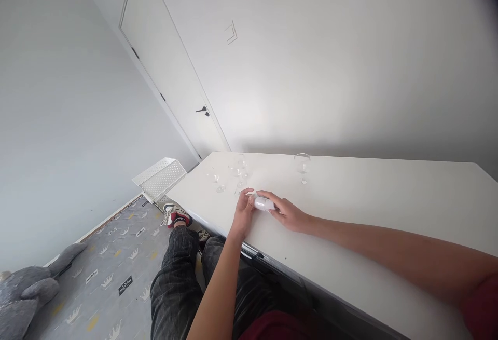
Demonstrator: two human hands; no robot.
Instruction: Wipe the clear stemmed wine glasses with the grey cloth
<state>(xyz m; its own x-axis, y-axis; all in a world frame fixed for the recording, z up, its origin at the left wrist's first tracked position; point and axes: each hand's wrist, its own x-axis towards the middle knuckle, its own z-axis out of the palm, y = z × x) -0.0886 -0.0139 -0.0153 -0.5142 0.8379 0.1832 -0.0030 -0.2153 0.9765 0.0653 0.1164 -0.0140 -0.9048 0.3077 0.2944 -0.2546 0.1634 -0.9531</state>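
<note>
Maroon cloth (274,328) lies nearest at the bottom edge, with dark trousers (175,262) beside the table (389,236). Over its near side, the left hand (244,209) curls its fingers around one end of a white cylinder (263,203) while the right hand (287,213) pinches the other; whether it touches the tabletop, I cannot tell. Beyond stand clear glasses (238,170), grouped on the left, and a lone glass (302,164) farther right.

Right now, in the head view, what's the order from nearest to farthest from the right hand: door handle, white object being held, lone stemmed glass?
1. White object: touching the right hand, on its left side.
2. Lone stemmed glass: on the table, beyond the hand.
3. Door handle: far off to the left, past the table.
</note>
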